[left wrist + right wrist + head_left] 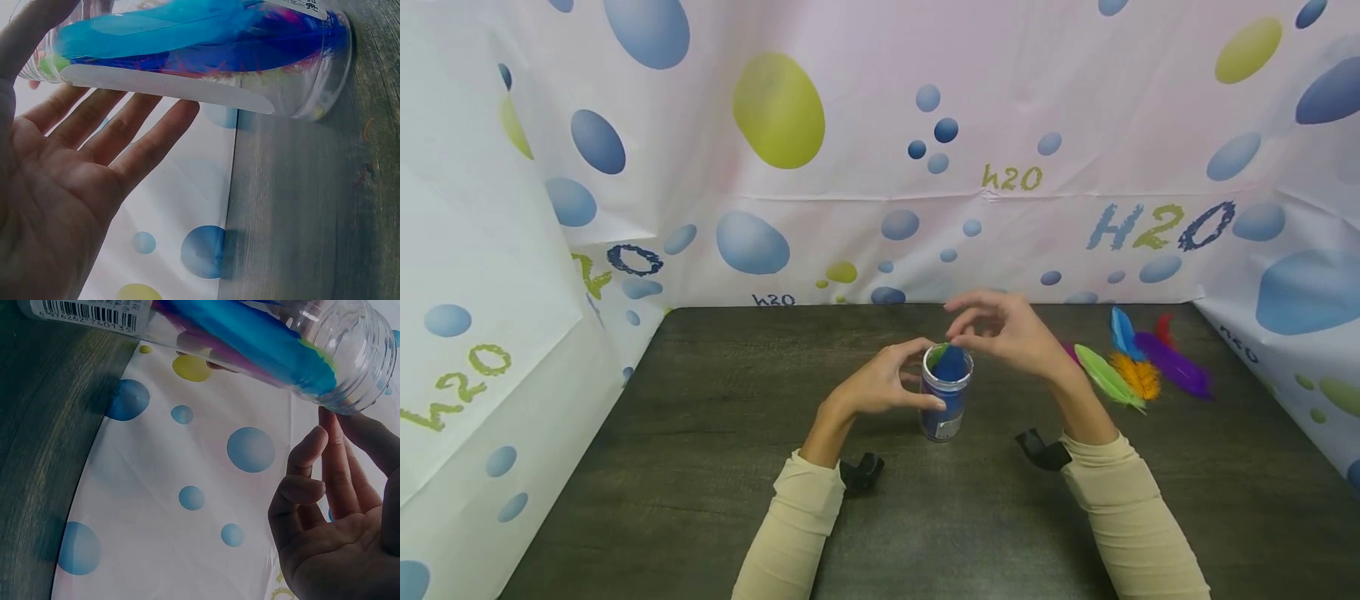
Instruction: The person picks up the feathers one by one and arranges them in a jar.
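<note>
A clear ribbed-neck jar (934, 422) stands upright on the dark table with its mouth uncovered. Inside, blue, green and pinkish feathers are packed; a bright blue feather (156, 28) shows through the wall in the left wrist view. My left hand (880, 382) holds the jar near its top, thumb in front and fingers behind. Above the rim is my right hand (1000, 332), its thumb and fingertips close together at the jar's neck (356, 369). Some right fingers are bent, and no feather shows between the fingertips.
To the right lie loose feathers: a green feather (1108, 375), an orange feather (1137, 377), a purple feather (1176, 364), a blue feather (1123, 332) and a red one (1164, 330). A patterned curtain (850, 192) borders the table (737, 500). Black mounts sit at both wrists.
</note>
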A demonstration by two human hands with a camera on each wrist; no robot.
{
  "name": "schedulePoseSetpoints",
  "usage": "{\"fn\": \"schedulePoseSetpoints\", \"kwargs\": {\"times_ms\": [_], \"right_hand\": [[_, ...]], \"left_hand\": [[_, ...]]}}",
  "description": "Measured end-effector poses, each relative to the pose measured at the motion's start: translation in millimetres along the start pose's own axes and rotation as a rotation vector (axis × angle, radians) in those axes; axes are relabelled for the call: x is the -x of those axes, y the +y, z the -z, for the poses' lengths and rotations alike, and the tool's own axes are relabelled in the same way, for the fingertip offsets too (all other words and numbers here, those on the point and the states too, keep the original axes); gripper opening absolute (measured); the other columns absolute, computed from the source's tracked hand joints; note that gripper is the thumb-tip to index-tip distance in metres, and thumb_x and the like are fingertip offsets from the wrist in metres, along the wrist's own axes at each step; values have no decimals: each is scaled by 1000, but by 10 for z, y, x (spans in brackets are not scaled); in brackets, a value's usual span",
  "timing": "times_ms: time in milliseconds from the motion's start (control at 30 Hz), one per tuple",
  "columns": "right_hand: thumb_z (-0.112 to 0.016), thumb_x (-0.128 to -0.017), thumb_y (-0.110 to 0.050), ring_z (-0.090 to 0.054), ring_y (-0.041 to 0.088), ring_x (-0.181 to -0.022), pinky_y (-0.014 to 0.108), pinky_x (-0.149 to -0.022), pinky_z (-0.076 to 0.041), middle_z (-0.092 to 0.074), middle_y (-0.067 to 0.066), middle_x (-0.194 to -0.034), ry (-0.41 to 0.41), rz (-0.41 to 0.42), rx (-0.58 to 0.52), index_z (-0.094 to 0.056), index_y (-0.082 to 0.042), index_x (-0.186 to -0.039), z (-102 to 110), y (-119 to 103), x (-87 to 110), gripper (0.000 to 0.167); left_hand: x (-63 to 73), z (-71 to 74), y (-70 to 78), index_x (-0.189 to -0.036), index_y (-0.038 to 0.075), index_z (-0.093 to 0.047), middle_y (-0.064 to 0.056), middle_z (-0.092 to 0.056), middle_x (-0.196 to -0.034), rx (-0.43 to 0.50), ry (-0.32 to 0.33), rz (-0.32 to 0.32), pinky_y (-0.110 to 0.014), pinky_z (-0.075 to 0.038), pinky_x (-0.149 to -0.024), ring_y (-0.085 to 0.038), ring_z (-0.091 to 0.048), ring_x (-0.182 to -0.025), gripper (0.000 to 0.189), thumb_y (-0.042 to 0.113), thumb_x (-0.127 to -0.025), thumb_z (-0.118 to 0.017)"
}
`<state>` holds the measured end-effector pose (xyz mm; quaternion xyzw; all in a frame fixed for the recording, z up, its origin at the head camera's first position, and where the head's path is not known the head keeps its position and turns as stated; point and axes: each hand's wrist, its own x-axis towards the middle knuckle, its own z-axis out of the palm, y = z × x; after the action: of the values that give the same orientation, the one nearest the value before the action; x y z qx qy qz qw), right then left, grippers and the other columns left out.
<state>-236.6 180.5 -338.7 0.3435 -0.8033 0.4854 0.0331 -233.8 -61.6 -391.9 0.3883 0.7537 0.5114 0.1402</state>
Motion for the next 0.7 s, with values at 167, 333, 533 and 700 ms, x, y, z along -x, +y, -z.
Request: {"fn": "schedulePoseSetpoints", "kwargs": {"times_ms": [167, 333, 533, 700], "right_hand": [[-76, -89, 8, -70, 16, -82, 28, -63, -54, -75, 13, -99, -7, -19, 27, -65, 4, -128, -6, -28, -6, 41], [-75, -90, 7, -67, 16, -78, 27, -58, -51, -73, 16, -101, -10, -19, 17, -65, 3, -129, 14, -46, -5, 40], [-73, -92, 7, -70, 19, -84, 26, -66, -57, -72, 21, -102, 7, -14, -10, -64, 5, -129, 38, 2, 33, 38], [-70, -96, 2, -73, 27, -89, 29, -78, -60, -74, 16, -102, 39, -48, -15, -64, 4, -130, 71, 50, 78, 34]], "left_hand": [[-3, -6, -11, -141, 0, -52, -16, -63, -132, 3, 4, -4, -36, -56, -102, -25, -63, -125, 61, 2, -87, -81], [-12, -8, -16, -140, 0, -53, -16, -64, -130, 3, 5, -21, -36, -56, -101, -25, -64, -123, 61, 0, -86, -81], [-13, -10, -14, -140, 0, -53, -16, -64, -129, -4, 6, -17, -36, -56, -101, -24, -64, -123, 61, 0, -86, -81], [-11, -13, -5, -140, 0, -53, -16, -64, -130, 1, 8, -15, -35, -56, -101, -25, -64, -123, 61, 0, -85, -81]]}}
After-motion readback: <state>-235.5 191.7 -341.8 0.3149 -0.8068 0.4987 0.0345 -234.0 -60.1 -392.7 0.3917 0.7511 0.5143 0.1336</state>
